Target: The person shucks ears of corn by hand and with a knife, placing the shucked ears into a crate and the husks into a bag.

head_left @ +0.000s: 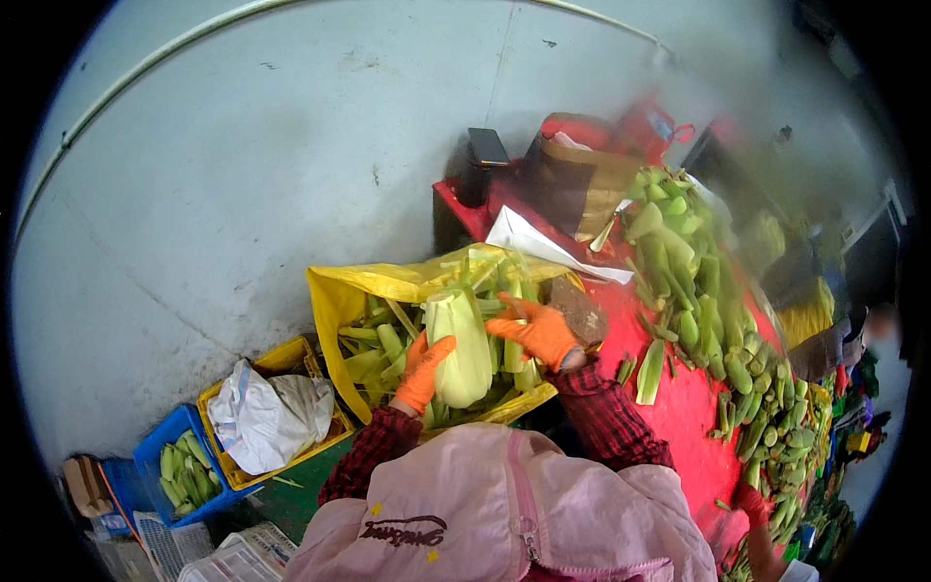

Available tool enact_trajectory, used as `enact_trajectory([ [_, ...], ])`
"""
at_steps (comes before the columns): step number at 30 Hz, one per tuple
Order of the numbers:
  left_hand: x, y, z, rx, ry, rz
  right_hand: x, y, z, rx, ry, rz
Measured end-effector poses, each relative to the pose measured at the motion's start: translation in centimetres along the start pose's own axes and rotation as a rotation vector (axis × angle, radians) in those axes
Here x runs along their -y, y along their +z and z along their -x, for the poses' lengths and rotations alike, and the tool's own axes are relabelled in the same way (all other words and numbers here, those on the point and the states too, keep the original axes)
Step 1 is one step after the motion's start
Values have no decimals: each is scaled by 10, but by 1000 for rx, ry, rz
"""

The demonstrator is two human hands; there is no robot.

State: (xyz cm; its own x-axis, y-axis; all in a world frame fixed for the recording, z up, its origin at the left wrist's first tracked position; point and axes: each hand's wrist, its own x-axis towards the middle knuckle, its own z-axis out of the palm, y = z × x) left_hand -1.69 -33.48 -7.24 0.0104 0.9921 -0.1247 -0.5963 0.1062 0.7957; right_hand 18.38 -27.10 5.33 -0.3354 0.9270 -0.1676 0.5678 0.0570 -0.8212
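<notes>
In the middle, a large ear of corn (458, 347) in pale green husk stands nearly upright. My left hand (422, 373), in an orange glove, grips its left side. My right hand (536, 330), also gloved in orange, is just to the right of the ear with its fingers apart; I cannot tell whether it touches the husk. Beneath both hands gapes a yellow bag (335, 320) full of loose green husks (373, 354). Right of the bag runs a red table surface (621, 388), where a long heap of green corn (713, 310) lies.
A single husk leaf (651, 372) lies near the heap. At left sit a blue crate (165, 441) of small green ears and a yellow crate (228, 456) with a white sack (267, 412). A cardboard box (592, 184) and a phone (487, 146) are at the back. Another person's hand (752, 504) reaches in at lower right.
</notes>
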Motion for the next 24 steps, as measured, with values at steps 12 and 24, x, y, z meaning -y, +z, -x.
enact_trajectory([
  [12, 19, -10, -1, 170, -165, 452, 5, 14, -15, 102, 122, -572],
  [24, -10, 15, -6, 301, -48, 150, -3, -21, -21, -125, 2, 187],
])
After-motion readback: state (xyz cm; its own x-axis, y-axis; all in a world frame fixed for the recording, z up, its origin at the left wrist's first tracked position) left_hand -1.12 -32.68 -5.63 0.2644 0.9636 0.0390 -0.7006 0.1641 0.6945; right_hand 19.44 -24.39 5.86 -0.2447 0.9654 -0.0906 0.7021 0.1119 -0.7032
